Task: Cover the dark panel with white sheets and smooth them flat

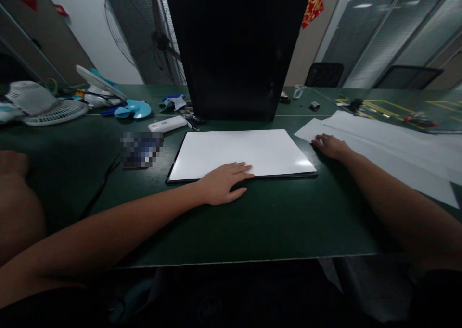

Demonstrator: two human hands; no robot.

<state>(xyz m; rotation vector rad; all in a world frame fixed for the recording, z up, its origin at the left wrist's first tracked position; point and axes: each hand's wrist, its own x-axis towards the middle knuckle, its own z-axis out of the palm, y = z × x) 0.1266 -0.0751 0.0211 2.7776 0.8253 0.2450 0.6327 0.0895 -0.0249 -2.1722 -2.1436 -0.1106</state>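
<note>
- Find the white sheet [252, 150] at the centre of the frame, lying flat over a thin black-edged backing [288, 176] on the green table [281, 227]
- Note the left hand [225, 183] open and palm down at the near edge of the white sheet, with fingers extended across the paper and thumb out over the table
- See the right hand [331, 146] right of centre, at the left corner of the loose sheets [378, 147] spread toward the right edge of the frame; cannot tell a pinch from a light touch, given the dim view of thumb and fingertips
- Judge the white sheet light and smooth, perhaps slippery from the gloss near the lower right corner; expect most stiffness from the backing, best lifted by both short sides
- Treat the loose sheets as thin, floppy and easily creased; hold by two opposite edges
</note>
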